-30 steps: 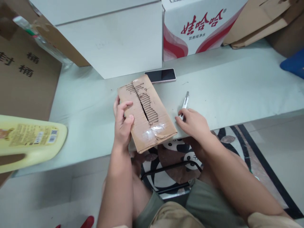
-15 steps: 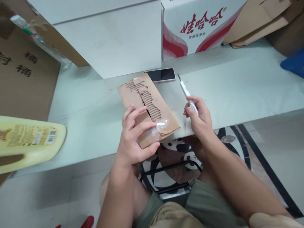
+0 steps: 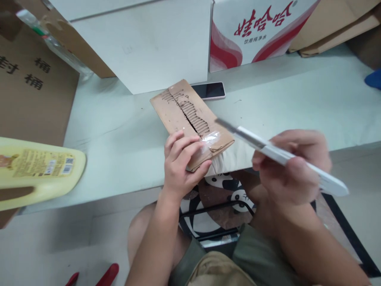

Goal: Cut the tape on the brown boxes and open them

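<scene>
A flat brown cardboard box (image 3: 175, 109) lies at a slant near the table's front edge, its top torn to bare corrugations along a dark seam. Clear tape shines on its near end. My left hand (image 3: 181, 163) grips that near end, fingers across the top and thumb at the front side. To the right, my right hand (image 3: 294, 167) is closed round a white utility knife (image 3: 276, 153), raised toward the camera and slightly blurred. Its blade points left toward the box, and I cannot tell whether it touches. A phone (image 3: 211, 91) lies behind the box, partly covered by it.
A large white box (image 3: 143, 47) and a red-and-white printed carton (image 3: 253, 39) stand behind. A yellow jug (image 3: 41, 171) and a brown carton (image 3: 32, 99) are at left. Folded cardboard (image 3: 333, 28) rests at the back right of the pale-covered table (image 3: 125, 131).
My right hand has lifted the utility knife closer to the camera and turned its blade leftward. The cardboard box and left hand appear slightly farther right and up, along with the shifted view.
</scene>
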Demonstrator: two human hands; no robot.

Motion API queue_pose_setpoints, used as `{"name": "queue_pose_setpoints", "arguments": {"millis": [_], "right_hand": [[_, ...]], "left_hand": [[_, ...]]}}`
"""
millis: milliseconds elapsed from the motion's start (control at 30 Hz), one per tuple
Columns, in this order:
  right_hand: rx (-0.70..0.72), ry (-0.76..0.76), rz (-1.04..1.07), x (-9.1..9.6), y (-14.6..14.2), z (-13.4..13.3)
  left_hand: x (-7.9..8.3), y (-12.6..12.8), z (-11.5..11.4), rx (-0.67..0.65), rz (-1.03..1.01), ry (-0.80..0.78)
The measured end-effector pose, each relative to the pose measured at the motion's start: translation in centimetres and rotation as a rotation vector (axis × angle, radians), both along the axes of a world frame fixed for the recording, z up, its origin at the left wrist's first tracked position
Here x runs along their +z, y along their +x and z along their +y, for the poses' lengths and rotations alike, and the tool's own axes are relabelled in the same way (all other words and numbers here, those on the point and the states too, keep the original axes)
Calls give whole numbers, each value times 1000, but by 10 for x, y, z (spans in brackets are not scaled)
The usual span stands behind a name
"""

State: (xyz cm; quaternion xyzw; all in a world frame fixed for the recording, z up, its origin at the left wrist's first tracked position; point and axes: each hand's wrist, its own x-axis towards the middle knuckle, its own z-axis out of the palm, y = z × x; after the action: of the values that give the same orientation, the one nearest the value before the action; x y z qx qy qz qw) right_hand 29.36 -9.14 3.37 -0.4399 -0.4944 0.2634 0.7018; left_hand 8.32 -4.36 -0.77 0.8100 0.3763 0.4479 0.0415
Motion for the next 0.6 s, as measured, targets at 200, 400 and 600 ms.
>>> {"name": "queue_pose_setpoints", "arguments": {"millis": [200,400,600], "right_hand": [[140,-196,-216,-3,2,-11],[198,-202,-202,-4,2,-10],[215,-273,-161,-6,-1,-9]], "left_hand": [[1,1,2,-8,-29,20],[1,2,2,-6,-28,6],[0,2,2,-27,-57,13]]}}
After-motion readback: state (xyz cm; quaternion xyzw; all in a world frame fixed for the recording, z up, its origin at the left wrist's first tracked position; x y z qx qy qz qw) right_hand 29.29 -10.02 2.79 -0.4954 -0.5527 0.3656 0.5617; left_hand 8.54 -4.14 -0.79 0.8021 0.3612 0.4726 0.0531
